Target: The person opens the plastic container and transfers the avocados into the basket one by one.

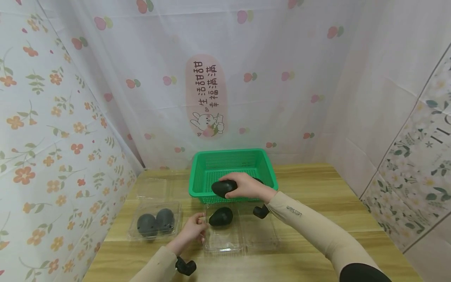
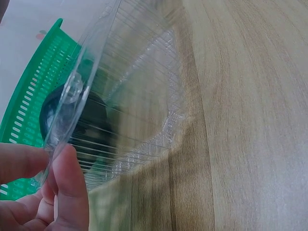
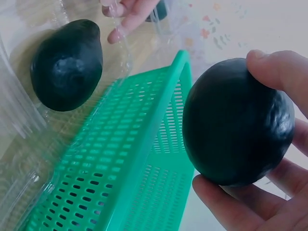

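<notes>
Right hand [image 1: 243, 185]: grip closed round one dark avocado [image 1: 222, 188], thumb opposing fingers, held up by the front rim of the green basket [image 1: 229, 159], likely for clearance. Left hand [image 1: 191, 230]: pinching the rim of the clear container [image 1: 223, 237] between thumb and finger; thin plastic, so probably bracing it. Second avocado [image 1: 220, 216] lies inside, toward the far end. Lid [image 1: 260, 235] folded out right, leaving top access. Two more avocados [image 1: 146, 224] sit in another clear box [image 1: 177, 215], left on the table [image 1: 119, 256].
</notes>
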### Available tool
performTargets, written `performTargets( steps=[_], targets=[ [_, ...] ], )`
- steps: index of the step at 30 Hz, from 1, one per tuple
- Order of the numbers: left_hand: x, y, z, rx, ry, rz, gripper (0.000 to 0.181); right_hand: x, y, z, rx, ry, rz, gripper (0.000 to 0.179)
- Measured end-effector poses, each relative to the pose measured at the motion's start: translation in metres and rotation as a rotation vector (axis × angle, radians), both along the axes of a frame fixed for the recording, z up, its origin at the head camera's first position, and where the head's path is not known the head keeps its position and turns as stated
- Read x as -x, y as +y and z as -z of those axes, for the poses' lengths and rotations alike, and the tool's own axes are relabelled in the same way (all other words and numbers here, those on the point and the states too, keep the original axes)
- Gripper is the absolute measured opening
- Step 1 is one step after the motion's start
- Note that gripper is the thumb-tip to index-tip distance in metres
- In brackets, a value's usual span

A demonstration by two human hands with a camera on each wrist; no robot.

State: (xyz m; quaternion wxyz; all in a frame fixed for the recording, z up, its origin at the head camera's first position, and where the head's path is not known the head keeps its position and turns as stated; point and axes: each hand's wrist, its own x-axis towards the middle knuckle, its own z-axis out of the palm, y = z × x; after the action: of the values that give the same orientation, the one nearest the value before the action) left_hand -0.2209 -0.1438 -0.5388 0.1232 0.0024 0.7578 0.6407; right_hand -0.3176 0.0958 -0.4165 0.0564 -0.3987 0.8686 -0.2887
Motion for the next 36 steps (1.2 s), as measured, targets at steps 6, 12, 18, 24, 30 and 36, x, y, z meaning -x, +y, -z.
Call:
performTargets(
  steps=[6,12,18,24,30,36],
  targets=[
    [0.000,0.000,-0.002,-0.004,-0.019,0.000,0.053,0.007,-0.007,-0.001,0.016,-0.044,0.024,0.054],
    [0.000,-0.001,-0.002,-0.012,-0.015,0.008,0.053,0.016,-0.012,-0.001,0.009,-0.059,0.041,0.055],
    [0.000,0.000,-0.002,-0.024,-0.025,-0.002,0.053,0.026,-0.015,0.004,0.013,-0.076,0.073,0.055],
    [0.002,0.000,-0.001,-0.023,-0.015,-0.009,0.052,0.035,-0.017,0.008,0.021,-0.070,0.115,0.055],
    [0.002,0.001,-0.001,-0.009,-0.003,-0.006,0.051,0.041,-0.018,0.013,0.019,-0.087,0.135,0.056],
    [0.001,0.000,0.000,-0.035,0.009,-0.004,0.051,0.047,-0.019,0.019,0.026,-0.108,0.159,0.056]
  ],
)
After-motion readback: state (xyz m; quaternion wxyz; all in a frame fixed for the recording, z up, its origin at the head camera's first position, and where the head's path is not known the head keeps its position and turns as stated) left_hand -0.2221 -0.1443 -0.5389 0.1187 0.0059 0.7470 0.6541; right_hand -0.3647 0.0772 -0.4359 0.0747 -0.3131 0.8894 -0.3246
